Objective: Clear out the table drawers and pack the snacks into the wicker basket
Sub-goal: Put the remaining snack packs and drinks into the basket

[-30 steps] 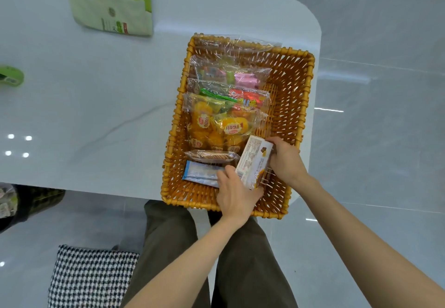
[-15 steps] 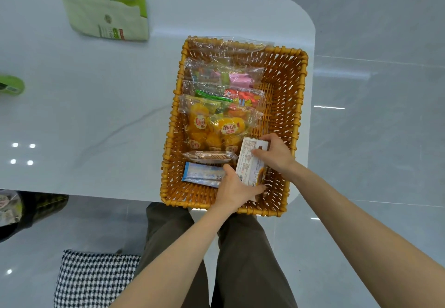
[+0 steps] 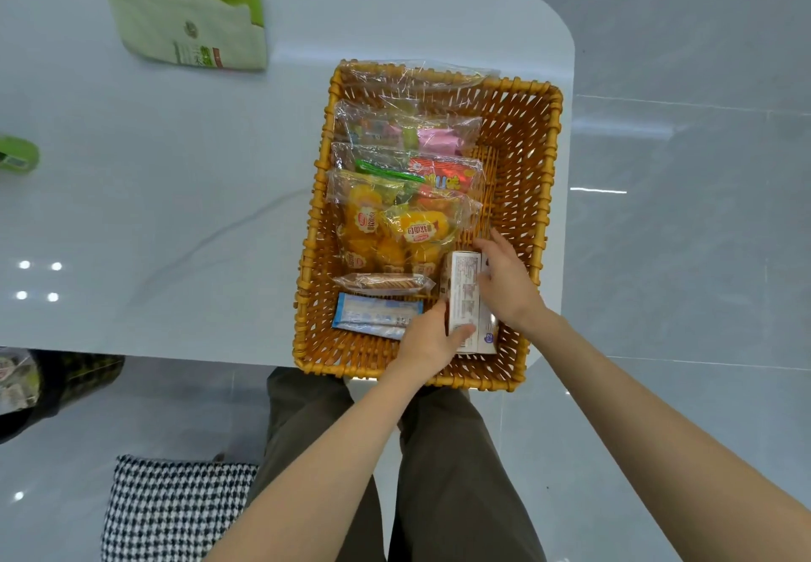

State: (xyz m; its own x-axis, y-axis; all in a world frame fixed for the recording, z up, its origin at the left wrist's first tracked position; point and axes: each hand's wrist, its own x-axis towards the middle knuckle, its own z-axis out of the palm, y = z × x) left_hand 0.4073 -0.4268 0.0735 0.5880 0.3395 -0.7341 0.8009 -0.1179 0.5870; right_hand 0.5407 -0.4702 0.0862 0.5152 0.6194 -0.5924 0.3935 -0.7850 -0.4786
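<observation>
Cardboard snack box (image 3: 465, 298), lying in the near right corner of the wicker basket (image 3: 544, 219), just beside a blue packet (image 3: 373, 315) and bagged cakes (image 3: 395, 228). The left hand (image 3: 428, 342) pinches its near end, and the fingers of the right hand (image 3: 509, 289) are curled over its far end. The box looks light, stiff and slick-faced, so it is best held by the short ends. Bare weave runs along the right wall. The basket overhangs the near edge of the worktop (image 3: 175, 210), so pressing down hard seems unwise.
</observation>
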